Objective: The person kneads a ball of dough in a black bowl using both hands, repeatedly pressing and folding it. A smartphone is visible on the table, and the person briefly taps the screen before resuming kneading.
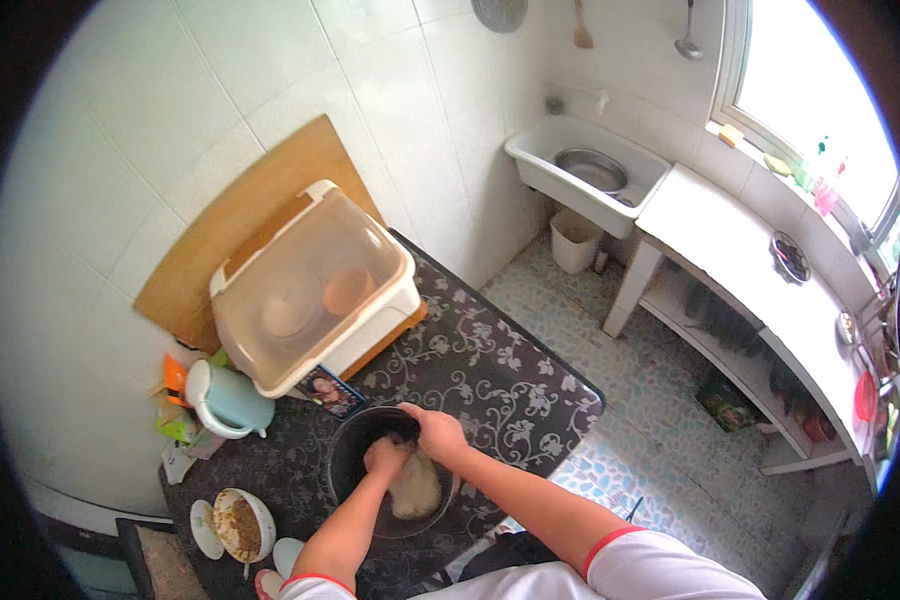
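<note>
A dark round pot (342,478) stands near the front of the table. Inside it lies a pale, soft-looking mass like dough (417,490). My left hand (386,456) is down in the pot, its fingers curled at the far end of this mass and partly hidden. At the pot's far right rim is my right hand (438,434), closed over the edge with the thumb side toward the inside. A phone (334,391) with a lit screen leans just beyond the pot, against a white storage box (370,325) with a see-through lid.
The table (480,365) has a dark floral cover. On its left are a light blue pitcher (232,400), several packets and a white bowl (260,522) of brown crumbly food. A wooden board (260,190) leans on the wall. Beyond are a sink (610,210) and white counter (715,230).
</note>
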A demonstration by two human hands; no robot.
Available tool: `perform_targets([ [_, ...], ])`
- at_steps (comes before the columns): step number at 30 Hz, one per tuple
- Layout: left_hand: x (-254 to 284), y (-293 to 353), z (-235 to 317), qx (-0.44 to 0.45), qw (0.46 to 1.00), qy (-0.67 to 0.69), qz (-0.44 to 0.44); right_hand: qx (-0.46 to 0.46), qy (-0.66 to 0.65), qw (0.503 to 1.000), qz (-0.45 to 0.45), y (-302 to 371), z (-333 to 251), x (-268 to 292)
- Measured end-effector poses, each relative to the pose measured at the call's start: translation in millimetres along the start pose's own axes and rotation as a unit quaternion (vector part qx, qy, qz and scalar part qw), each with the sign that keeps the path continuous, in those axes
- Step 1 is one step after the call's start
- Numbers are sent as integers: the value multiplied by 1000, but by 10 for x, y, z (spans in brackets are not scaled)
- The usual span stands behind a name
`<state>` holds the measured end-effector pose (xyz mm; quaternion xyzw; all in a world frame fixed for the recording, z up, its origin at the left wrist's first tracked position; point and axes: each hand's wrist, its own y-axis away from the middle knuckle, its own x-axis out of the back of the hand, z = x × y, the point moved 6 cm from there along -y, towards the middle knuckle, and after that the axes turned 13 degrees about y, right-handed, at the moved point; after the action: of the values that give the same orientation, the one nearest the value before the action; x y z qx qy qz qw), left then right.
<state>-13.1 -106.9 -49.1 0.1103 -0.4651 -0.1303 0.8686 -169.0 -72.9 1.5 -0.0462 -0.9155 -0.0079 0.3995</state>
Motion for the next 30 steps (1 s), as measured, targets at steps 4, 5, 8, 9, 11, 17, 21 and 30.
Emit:
perform_targets([
  [4, 186, 441, 497, -104, 989, -79, -69, -5, 10, 1000, -3, 3, -10, 82],
  [5, 147, 610, 551, -186, 977, -90, -44, -7, 12, 1000, -11, 21, -32, 93],
  [8, -75, 806, 428, -234, 957, -167, -29, -22, 12, 999, -37, 18, -59, 97],
  [9, -134, 761, 379, -236, 961, -144, -21, -21, 11, 999, -33, 11, -56, 94],
  [11, -254, 645, 366, -225, 956, -190, -16, -13, 14, 999, -40, 2, -56, 60],
  [17, -436, 232, 135, -212, 970, -120, 26, -1, 23, 998, -57, -8, -53, 41],
  [21, -345, 96, 184, -167, 985, -48, 10, 10, 5, 999, -49, -26, 6, 47],
  [30, -218, -245, 137, -104, 994, 32, 9, 18, 17, 999, -29, -154, 1, 50],
])
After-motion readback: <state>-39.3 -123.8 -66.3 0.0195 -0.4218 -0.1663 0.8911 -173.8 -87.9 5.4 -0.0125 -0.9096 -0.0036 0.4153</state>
